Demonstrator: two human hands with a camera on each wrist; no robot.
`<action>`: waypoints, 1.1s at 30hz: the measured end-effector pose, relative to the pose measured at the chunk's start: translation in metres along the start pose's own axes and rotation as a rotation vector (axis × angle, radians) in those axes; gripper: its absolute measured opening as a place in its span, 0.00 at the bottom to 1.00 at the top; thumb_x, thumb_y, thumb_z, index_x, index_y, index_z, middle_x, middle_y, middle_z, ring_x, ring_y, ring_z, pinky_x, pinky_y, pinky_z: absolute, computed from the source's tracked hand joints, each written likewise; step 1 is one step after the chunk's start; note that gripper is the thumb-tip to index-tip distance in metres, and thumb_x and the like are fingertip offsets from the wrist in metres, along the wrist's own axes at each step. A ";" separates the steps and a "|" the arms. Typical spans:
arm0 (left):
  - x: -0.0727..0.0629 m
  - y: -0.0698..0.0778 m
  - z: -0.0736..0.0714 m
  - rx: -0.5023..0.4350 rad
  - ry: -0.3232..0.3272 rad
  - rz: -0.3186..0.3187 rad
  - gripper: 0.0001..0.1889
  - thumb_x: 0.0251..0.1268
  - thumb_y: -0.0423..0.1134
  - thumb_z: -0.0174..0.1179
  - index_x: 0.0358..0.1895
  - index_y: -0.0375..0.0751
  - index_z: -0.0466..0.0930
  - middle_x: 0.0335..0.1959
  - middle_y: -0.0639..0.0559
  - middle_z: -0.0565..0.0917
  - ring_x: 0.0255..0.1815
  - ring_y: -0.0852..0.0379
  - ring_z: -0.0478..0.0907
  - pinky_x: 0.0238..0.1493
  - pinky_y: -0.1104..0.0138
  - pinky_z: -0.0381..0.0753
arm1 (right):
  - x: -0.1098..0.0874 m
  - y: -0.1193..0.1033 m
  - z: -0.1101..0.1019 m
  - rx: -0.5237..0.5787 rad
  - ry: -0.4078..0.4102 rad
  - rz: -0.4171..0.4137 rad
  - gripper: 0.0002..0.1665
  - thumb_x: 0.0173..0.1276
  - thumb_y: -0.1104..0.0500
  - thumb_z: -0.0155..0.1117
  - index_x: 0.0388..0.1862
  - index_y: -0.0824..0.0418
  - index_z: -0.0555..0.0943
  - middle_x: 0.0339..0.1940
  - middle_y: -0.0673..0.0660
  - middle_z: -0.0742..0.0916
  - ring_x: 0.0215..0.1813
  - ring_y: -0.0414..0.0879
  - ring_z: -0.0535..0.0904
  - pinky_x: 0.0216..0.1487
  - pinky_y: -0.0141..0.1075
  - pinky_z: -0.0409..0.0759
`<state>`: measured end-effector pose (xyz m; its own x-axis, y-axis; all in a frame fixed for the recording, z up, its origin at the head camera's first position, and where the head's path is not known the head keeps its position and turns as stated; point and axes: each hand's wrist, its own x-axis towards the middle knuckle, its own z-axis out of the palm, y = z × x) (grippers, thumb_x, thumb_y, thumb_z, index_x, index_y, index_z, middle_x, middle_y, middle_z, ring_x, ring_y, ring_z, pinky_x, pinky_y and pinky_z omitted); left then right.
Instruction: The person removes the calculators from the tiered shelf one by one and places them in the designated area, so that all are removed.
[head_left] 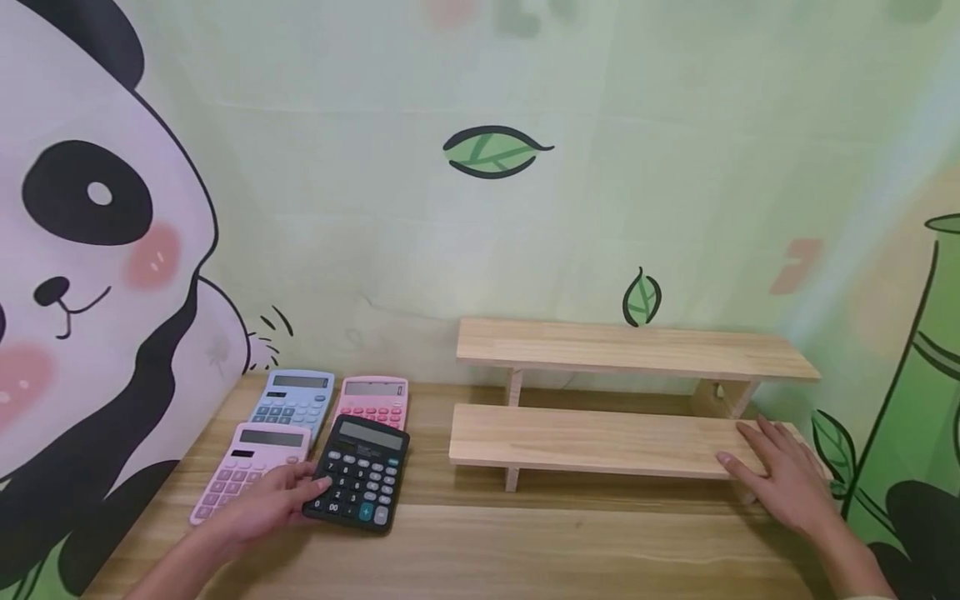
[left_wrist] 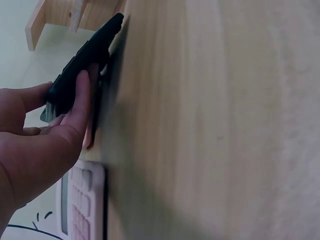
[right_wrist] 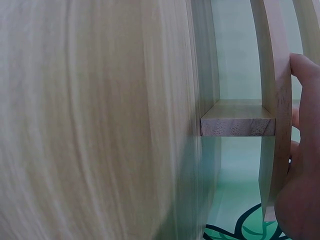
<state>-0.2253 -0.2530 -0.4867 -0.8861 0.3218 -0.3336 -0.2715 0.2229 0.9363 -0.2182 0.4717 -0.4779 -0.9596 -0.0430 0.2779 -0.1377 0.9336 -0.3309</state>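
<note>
My left hand (head_left: 258, 507) grips a black calculator (head_left: 360, 475) by its lower left edge, thumb on the key side and fingers underneath. In the left wrist view the black calculator (left_wrist: 85, 65) tilts, its far end close over the table. Near that hand lie a lilac calculator (head_left: 258, 454), a blue calculator (head_left: 296, 400) and a pink calculator (head_left: 372, 398), the pink one partly covered by the black one. My right hand (head_left: 787, 475) rests with spread fingers on the right end of the lower board of a two-step wooden shelf (head_left: 585, 442).
The shelf's upper board (head_left: 637, 348) stands behind and above the lower one, close to the back cloth (head_left: 360, 208) printed with a panda and leaves. A wooden support (right_wrist: 237, 127) shows under the lower board. Everything stands on a wood-grain table (head_left: 570, 550).
</note>
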 end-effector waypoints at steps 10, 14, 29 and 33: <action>0.003 -0.007 0.007 0.146 0.151 -0.049 0.37 0.82 0.43 0.59 0.75 0.13 0.56 0.60 0.29 0.80 0.54 0.49 0.84 0.55 0.55 0.89 | -0.001 0.000 0.000 -0.025 -0.003 0.003 0.46 0.80 0.38 0.60 0.77 0.73 0.67 0.77 0.84 0.64 0.78 0.82 0.53 0.70 0.82 0.48; 0.003 -0.007 0.008 0.292 0.202 -0.040 0.39 0.79 0.46 0.63 0.72 0.13 0.61 0.60 0.25 0.79 0.55 0.47 0.83 0.54 0.52 0.89 | 0.000 0.000 0.000 -0.025 0.005 0.003 0.46 0.79 0.38 0.60 0.77 0.73 0.67 0.77 0.84 0.64 0.78 0.83 0.53 0.70 0.82 0.48; -0.002 0.002 0.012 0.676 0.319 0.023 0.33 0.70 0.47 0.71 0.63 0.19 0.76 0.50 0.34 0.87 0.54 0.38 0.83 0.59 0.41 0.82 | -0.001 0.001 0.001 -0.021 0.026 -0.007 0.45 0.79 0.38 0.61 0.77 0.72 0.68 0.77 0.83 0.64 0.78 0.82 0.54 0.71 0.80 0.49; -0.004 0.006 0.014 0.720 0.345 0.032 0.29 0.69 0.45 0.72 0.60 0.21 0.79 0.44 0.41 0.88 0.47 0.45 0.84 0.52 0.45 0.85 | -0.001 0.001 0.001 -0.018 0.020 -0.008 0.46 0.79 0.37 0.61 0.77 0.72 0.68 0.77 0.83 0.64 0.78 0.82 0.54 0.71 0.81 0.49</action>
<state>-0.2185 -0.2399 -0.4813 -0.9875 0.0613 -0.1449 -0.0392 0.7959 0.6041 -0.2175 0.4723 -0.4794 -0.9533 -0.0434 0.2988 -0.1407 0.9394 -0.3126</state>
